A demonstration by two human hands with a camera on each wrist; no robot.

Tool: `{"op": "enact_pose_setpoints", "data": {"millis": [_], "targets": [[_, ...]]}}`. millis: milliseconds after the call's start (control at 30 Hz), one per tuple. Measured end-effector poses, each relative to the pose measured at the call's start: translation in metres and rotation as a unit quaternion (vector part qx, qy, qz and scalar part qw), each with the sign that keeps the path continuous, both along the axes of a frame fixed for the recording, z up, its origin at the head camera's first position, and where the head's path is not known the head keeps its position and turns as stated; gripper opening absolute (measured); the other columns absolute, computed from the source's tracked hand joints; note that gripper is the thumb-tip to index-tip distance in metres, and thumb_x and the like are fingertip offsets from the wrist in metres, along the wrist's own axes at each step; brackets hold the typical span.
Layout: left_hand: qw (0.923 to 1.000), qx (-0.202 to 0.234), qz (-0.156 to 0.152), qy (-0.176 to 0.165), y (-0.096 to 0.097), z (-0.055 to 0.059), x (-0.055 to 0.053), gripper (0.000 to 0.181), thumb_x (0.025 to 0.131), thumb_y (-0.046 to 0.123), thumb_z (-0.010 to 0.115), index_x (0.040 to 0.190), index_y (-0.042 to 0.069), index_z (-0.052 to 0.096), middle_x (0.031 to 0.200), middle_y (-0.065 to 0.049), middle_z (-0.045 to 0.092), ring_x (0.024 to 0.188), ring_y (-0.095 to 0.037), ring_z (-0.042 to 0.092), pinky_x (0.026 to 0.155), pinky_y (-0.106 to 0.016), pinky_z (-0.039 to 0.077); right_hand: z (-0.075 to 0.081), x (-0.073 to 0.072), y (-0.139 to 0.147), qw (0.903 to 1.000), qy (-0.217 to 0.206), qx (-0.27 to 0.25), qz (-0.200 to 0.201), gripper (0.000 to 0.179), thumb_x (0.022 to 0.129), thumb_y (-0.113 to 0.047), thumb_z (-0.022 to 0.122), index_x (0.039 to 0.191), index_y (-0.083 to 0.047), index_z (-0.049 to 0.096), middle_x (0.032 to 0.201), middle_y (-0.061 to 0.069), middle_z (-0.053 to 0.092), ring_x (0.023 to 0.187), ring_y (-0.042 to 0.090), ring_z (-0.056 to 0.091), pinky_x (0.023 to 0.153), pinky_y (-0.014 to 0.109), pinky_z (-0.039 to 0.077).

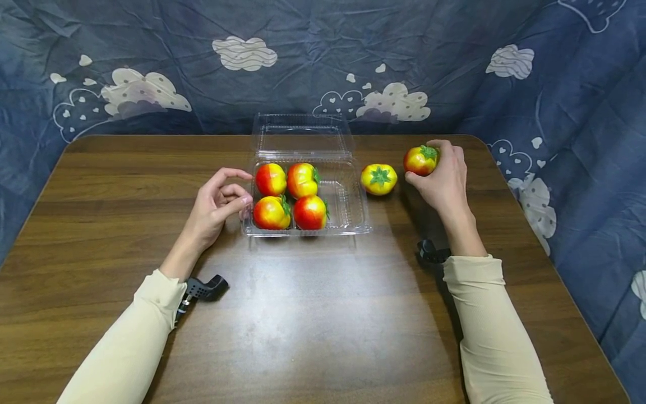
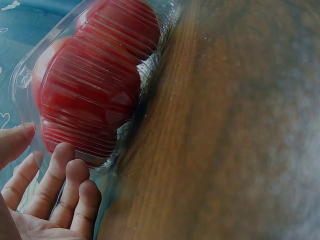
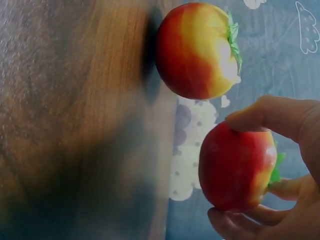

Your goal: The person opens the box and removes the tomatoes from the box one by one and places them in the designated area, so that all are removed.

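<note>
Fruits (image 1: 310,212): six, glossy, round; four in one ribbed clear box (image 1: 347,196) near the surface's (image 1: 303,336) far edge; right grip (image 1: 448,182) pinching another, left grip (image 1: 213,205) relaxed.

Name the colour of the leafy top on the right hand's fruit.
The leafy top is green, best seen in the head view.

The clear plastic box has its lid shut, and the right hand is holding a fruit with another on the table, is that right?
Not quite: the head view shows the clear plastic box with its lid open, not shut. The right hand is holding a fruit with another fruit on the table, as you said.
</note>
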State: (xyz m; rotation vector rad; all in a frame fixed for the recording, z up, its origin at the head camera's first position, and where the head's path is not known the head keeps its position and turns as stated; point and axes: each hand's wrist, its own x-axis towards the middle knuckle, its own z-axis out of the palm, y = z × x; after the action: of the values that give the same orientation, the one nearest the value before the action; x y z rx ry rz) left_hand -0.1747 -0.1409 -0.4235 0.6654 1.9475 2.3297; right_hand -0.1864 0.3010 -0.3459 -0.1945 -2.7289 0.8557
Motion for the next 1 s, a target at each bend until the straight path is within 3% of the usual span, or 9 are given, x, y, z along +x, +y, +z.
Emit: {"op": "enact_pose_setpoints", "data": {"millis": [200, 400, 767, 1000], "targets": [[1.0000, -0.004, 0.001, 0.001, -0.001, 0.000, 0.000, 0.037, 0.095, -0.006, 0.068, 0.129, -0.006, 0.056, 0.080, -0.009, 0.070, 0.060, -0.025, 0.058, 0.059, -0.024, 0.055, -0.004, -0.002, 0.002, 0.9985, -0.054, 0.003, -0.005, 0.076, 0.085, -0.017, 0.084, 0.147, 0.003, 0.045, 0.144, 0.031, 0.045, 0.133, 0.048, 0.041, 0.116, 0.062, 0.035], [1.0000, 0.001, -0.002, 0.001, 0.000, -0.001, 0.000, 0.037, 0.095, -0.007, 0.068, 0.130, -0.007, 0.056, 0.080, -0.010, 0.069, 0.059, -0.023, 0.058, 0.059, -0.025, 0.055, -0.009, -0.003, 0.004, 0.9966, -0.082, 0.011, -0.004, 0.076, 0.086, -0.017, 0.083, 0.146, 0.005, 0.044, 0.143, 0.032, 0.045, 0.133, 0.048, 0.039, 0.117, 0.061, 0.033], [1.0000, 0.003, -0.003, 0.001, 0.000, -0.001, -0.001, 0.036, 0.095, -0.007, 0.067, 0.129, -0.005, 0.057, 0.080, -0.015, 0.068, 0.059, -0.026, 0.058, 0.057, -0.025, 0.054, -0.015, -0.004, 0.007, 0.9954, -0.095, 0.012, -0.008, 0.079, 0.084, -0.018, 0.085, 0.148, 0.005, 0.044, 0.143, 0.033, 0.042, 0.132, 0.049, 0.040, 0.116, 0.061, 0.034], [1.0000, 0.005, -0.003, -0.002, -0.001, -0.001, 0.000, 0.036, 0.095, -0.008, 0.067, 0.129, -0.005, 0.057, 0.080, -0.019, 0.067, 0.059, -0.026, 0.058, 0.058, -0.025, 0.054, -0.006, -0.002, 0.006, 0.9948, -0.100, 0.016, -0.012, 0.087, 0.086, -0.021, 0.084, 0.154, 0.003, 0.038, 0.148, 0.032, 0.040, 0.136, 0.049, 0.039, 0.119, 0.061, 0.034]]}}
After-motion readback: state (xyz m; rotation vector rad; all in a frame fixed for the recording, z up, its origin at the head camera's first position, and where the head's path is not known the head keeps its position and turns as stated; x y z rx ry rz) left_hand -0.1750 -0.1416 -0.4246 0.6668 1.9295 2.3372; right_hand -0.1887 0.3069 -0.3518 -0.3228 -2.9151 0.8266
